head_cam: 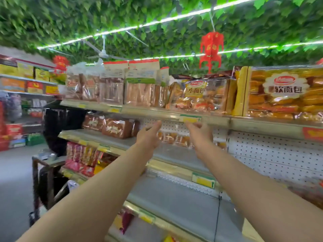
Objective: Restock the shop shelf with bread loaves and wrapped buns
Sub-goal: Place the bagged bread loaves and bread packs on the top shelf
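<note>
Near the frame's centre, both arms reach up toward the top shelf. At about 11 o'clock from centre, the left hand has straight fingers and holds nothing. At 1 o'clock, the right hand touches the yellow price tag on the shelf edge; blur hides whether it pinches it. Bread loaves and wrapped buns stand on top, the large bun pack cut off at 3 o'clock. More buns sit half hidden behind the hands.
</note>
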Action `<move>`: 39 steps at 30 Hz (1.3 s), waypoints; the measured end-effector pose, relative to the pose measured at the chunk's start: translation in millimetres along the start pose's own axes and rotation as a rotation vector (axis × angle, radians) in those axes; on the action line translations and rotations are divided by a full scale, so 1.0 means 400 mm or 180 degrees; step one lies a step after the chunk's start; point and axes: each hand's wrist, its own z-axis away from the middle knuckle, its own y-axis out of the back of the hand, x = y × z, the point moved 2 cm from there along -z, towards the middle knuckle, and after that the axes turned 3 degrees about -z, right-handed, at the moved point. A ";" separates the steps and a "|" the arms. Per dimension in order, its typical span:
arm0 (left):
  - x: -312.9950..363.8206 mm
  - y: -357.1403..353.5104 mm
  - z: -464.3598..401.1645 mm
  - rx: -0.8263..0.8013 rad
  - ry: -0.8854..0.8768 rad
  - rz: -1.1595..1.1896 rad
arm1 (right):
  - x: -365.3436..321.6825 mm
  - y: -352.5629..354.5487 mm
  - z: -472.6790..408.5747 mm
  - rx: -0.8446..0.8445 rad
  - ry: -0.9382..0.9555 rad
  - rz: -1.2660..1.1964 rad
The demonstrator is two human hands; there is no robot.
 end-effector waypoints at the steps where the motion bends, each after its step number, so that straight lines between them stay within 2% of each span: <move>1: -0.022 0.075 0.005 0.0079 0.0082 -0.0042 | 0.017 -0.069 0.044 -0.0132 -0.0112 0.0032; 3: -0.065 0.186 0.019 0.0183 0.0290 -0.0100 | 0.049 -0.171 0.117 -0.0328 -0.0268 0.0042; 11: -0.202 0.719 0.117 0.1288 0.0762 0.0122 | 0.197 -0.567 0.437 -0.1184 -0.0904 0.0094; 19: -0.305 1.097 0.194 0.1798 0.1037 0.0226 | 0.287 -0.828 0.704 -0.1908 -0.1532 0.0229; 22: -0.343 1.186 0.198 0.2086 0.1031 0.0202 | 0.335 -0.906 0.753 -0.2106 -0.1637 0.0275; 27: -0.438 1.299 0.149 0.2221 0.1256 0.0226 | 0.413 -1.021 0.779 -0.2341 -0.1797 0.0146; 39: -0.573 1.492 -0.137 0.2458 0.1493 0.0257 | 0.644 -1.385 0.655 -0.2405 -0.2086 0.0406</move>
